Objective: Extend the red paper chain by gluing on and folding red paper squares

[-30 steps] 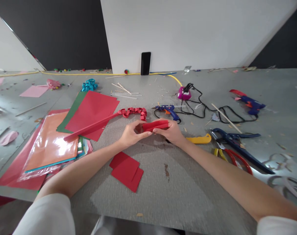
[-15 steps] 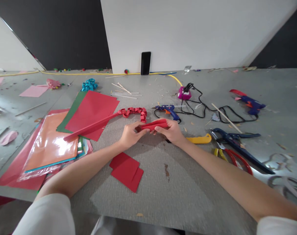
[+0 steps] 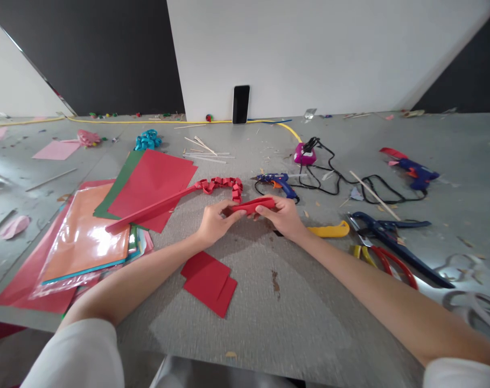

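Note:
A folded piece of red paper is held between both hands above the middle of the table. My left hand pinches its left end, and my right hand grips the right end with the thumb on the near side. Just beyond my left hand lies a curled red paper chain, joined to a long red strip. Several small red paper pieces overlap on the table nearer to me. A blue glue gun rests beyond my right hand.
Coloured sheets cover the left side. A yellow-handled knife, blue cutting tool and red-handled scissors lie right. A phone leans on the wall. Behind are a purple plug block, black cables and another glue gun.
The folded red paper has been pressed flatter, its opening narrower than before. Both hands have stayed in nearly the same place.

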### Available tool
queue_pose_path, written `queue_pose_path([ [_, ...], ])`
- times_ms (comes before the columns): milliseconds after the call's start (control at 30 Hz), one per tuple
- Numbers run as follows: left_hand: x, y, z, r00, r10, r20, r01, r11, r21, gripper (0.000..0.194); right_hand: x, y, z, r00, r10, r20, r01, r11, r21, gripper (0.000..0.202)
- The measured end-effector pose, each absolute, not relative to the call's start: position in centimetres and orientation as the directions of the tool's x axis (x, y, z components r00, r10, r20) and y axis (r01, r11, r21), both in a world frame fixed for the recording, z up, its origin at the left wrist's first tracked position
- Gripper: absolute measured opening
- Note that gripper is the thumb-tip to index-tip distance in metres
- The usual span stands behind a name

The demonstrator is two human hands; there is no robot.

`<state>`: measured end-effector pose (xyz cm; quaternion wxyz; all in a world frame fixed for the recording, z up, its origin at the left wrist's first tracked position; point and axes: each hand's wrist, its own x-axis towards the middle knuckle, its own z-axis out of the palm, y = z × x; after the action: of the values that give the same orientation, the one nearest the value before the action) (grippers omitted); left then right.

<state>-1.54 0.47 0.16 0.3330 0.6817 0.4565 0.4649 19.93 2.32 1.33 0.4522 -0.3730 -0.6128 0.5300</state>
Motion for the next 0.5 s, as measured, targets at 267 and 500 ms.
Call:
queue_pose_path([
  [267,-1.61,0.25,0.36,0.134,0.92,0.368,0.35,-0.391,0.851,0.029,19.67,2.14,1.74,-0.311,0.939,0.148,-0.005,0.154,-0.988,0.04],
  [500,-1.66,0.26,0.38,0.112,0.919,0.378,0.354,-0.392,0.849,0.027,19.78,2.2,1.43,-0.31,0.936,0.168,-0.021,0.17,-0.985,0.039],
])
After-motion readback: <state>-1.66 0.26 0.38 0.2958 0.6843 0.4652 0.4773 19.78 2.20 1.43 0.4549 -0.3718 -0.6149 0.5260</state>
